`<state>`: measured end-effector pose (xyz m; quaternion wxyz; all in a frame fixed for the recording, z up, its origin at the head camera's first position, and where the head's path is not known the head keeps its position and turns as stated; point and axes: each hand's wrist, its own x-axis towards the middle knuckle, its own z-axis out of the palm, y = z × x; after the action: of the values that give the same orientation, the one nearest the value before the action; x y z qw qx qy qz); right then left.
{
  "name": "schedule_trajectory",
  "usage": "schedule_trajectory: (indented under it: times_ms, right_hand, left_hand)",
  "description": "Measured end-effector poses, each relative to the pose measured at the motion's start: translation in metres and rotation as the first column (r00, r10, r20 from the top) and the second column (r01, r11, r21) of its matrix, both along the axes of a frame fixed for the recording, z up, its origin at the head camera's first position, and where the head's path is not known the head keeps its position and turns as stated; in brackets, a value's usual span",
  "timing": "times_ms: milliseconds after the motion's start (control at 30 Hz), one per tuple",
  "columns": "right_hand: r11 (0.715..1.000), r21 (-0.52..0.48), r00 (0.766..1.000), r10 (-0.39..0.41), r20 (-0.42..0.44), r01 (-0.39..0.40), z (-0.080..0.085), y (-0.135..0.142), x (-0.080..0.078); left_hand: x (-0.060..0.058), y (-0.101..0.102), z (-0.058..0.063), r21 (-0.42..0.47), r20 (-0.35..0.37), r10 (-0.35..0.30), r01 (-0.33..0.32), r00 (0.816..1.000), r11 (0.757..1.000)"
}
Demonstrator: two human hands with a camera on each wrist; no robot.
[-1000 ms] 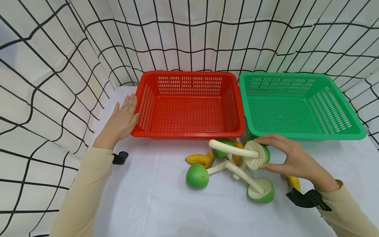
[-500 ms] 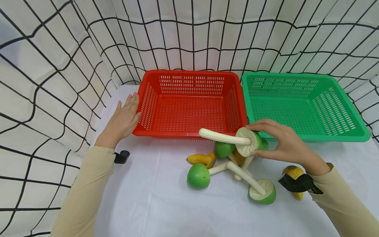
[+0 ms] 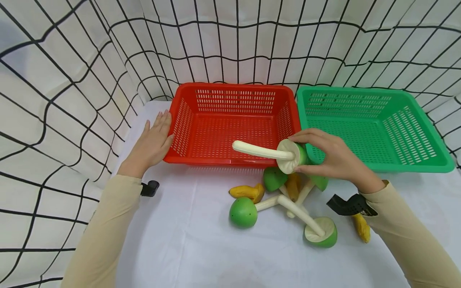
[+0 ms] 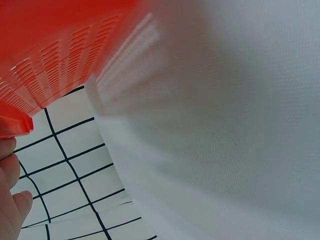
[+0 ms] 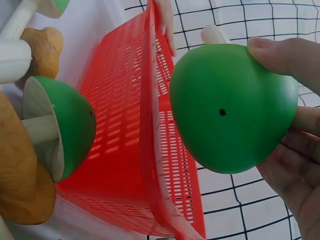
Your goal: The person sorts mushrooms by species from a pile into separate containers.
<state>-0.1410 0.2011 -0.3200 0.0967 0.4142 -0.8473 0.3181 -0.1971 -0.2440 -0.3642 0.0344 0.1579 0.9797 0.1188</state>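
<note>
1. Toy mushroom with a glossy green domed cap, pale ribbed underside and long cream stem (image 3: 287, 162): held up at the front right corner of the red perforated plastic basket (image 3: 223, 161). Stem points left across the basket's opening; underside faces left.
2. Handling, my judgement: the stem's free end leads, so it calls for clearance above the front rim. Cap sits close to that rim; a little more height and a shift inward would avoid a knock. A smooth cap may roll in a fingertip pinch, so even pressure on both sides suits it. Low, gentle release best.
3. Right hand (image 3: 333, 157): part-open to the cap's width, thumb on the near side, fingers on the far side, pinching the cap. Forearm comes in from lower right, wrist above the table.
4. Left hand (image 3: 148, 147): fingers extended, gripping nothing, laid along the basket's left rim. Looks like a steadying pose; worth having should the cap bump the rim.
5. In front of the basket, on white cloth (image 3: 201, 256): similar green-capped mushrooms, stems crossing, among yellow-brown, banana-like pieces (image 3: 247, 193). Sleeve best carried above these.
6. Just right of the red basket: green perforated plastic basket (image 3: 378, 168).
</note>
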Motion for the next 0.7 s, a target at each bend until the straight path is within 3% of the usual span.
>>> schedule_trajectory:
  times_ms: [700]
  right_hand:
    - [0.998,-0.029,0.994,-0.044,0.105,0.047,-0.016,-0.024,-0.036]
  left_hand:
    - [0.0,0.0,0.001,0.005,0.017,0.003,-0.003,1.0,1.0]
